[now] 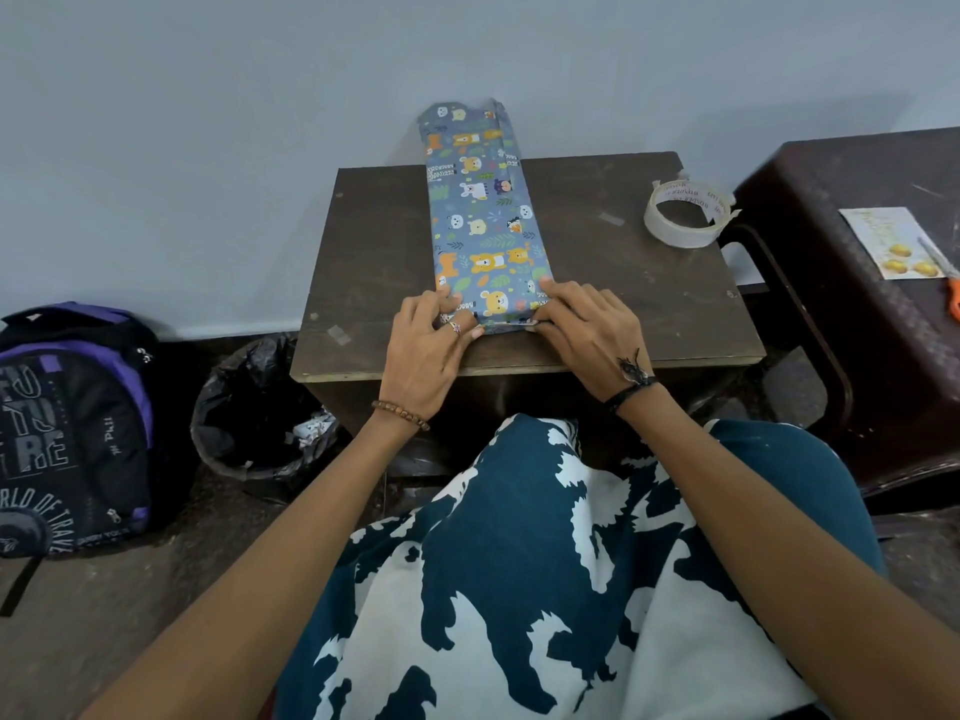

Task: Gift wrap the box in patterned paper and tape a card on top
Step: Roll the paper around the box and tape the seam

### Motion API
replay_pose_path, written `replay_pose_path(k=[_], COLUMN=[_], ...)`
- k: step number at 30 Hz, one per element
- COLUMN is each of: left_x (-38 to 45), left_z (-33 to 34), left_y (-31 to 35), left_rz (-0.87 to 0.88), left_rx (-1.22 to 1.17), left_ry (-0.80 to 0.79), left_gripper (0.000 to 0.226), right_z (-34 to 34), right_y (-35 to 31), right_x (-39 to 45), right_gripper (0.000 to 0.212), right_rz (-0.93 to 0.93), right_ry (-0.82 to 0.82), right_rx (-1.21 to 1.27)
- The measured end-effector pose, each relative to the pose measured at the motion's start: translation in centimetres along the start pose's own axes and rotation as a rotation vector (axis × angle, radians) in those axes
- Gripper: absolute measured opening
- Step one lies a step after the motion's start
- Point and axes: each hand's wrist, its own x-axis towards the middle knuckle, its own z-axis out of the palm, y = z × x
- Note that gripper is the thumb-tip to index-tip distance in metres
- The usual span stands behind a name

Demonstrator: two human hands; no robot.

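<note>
Paper (483, 220) already sheathes the box, both the left hand (434, 337) and right hand (582, 324) pinching its near-end flaps, while tape (685, 213) and card (891, 241) wait right of the box, unused.

backpack (72, 433) on floor; bin (260, 413) beside table (623, 304); scissors (943, 275) on stool (831, 184)

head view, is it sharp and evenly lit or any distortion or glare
Head view: soft, even light, no glare; the wrapped box and tape roll are fairly sharp; wide-angle stretch enlarges the forearms and bows the frame edges; the card at the right edge looks soft, its print unreadable.
</note>
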Motion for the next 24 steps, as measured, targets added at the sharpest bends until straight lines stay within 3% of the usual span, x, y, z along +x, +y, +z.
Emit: replay_pose_path(k=[8, 13, 18, 21, 24], left_x=[1.0, 1.9, 2.1, 2.2, 2.3], left_z=[-0.9, -1.5, -1.8, -2.0, -2.0], left_y=[-1.6, -1.4, -0.8, -0.4, -0.3], left_rz=[0.27, 0.254, 0.175, 0.156, 0.141], left_rx=[0.236, 0.18, 0.118, 0.119, 0.109], left_ry=[-0.021, -0.035, -0.015, -0.018, -0.014], left_gripper=[0.031, 0.028, 0.024, 0.023, 0.022], right_z=[0.3, 0.0, -0.6, -1.3, -1.7], right_y=[0.0, 0.3, 0.2, 0.4, 0.6], right_x=[0.0, 0.4, 0.4, 0.1, 0.0], right_gripper=[0.019, 0.017, 0.037, 0.056, 0.063], right_rz=[-0.015, 0.084, 0.232, 0.273, 0.327], right_ry=[0.035, 0.003, -0.051, -0.175, -0.277], right_rx=[-0.011, 0.076, 0.246, 0.365, 0.457])
